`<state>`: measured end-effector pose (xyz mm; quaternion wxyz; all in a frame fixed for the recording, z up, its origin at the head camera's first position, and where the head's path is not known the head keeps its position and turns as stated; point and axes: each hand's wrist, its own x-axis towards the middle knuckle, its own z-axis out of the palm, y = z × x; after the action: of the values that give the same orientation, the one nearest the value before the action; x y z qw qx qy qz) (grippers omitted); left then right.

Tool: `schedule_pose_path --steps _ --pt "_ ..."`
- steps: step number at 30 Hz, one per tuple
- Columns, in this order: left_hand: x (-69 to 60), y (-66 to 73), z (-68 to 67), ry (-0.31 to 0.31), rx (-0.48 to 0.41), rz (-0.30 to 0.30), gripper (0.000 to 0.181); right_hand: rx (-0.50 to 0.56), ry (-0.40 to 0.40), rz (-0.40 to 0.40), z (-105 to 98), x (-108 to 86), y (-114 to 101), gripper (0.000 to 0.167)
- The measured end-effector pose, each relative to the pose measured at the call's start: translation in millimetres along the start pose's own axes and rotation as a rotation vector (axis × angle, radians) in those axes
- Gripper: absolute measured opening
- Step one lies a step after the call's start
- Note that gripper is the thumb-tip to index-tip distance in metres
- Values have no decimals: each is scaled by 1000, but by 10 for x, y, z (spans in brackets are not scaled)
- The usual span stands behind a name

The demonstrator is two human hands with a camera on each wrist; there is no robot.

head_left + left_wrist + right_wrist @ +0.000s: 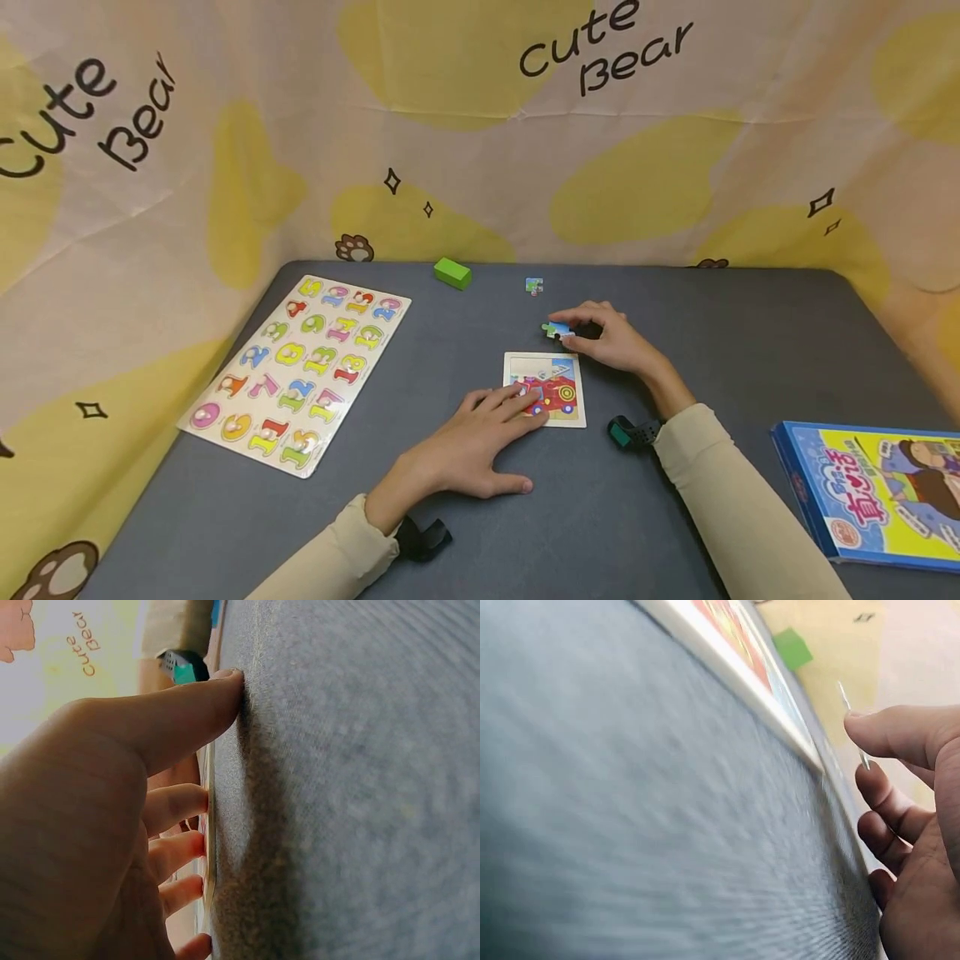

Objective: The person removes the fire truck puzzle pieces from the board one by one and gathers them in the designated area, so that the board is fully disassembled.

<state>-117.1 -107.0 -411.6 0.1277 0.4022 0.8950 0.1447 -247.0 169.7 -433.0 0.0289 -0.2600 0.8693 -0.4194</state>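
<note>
A small framed puzzle with a red vehicle picture lies flat on the table. My left hand rests its spread fingers on the puzzle's left part, with the thumb out on the table; the left wrist view shows the fingertips at the board's edge. Behind the puzzle's upper right corner, my right hand pinches a blue and green jigsaw piece between thumb and fingers. In the right wrist view the piece appears edge-on, apart from the frame. Another small piece lies farther back.
On the left lies a white number board with colourful numerals. A green block sits near the table's back edge. A blue and yellow box lies at the right. Printed cloth hangs behind the table.
</note>
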Motion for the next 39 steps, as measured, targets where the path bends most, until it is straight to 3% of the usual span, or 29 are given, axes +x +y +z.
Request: schedule_pose_path --steps 7,16,26,39 --pt "-1 -11 16 10 15 5 82 -21 49 58 -85 172 133 38" --pt "-1 -6 26 7 28 2 82 -114 45 99 -163 317 193 36" --pt "-6 3 -1 -1 27 -5 81 -152 24 140 -208 433 236 36" --pt "-2 -12 21 14 42 0 80 -165 90 185 -237 521 293 42"
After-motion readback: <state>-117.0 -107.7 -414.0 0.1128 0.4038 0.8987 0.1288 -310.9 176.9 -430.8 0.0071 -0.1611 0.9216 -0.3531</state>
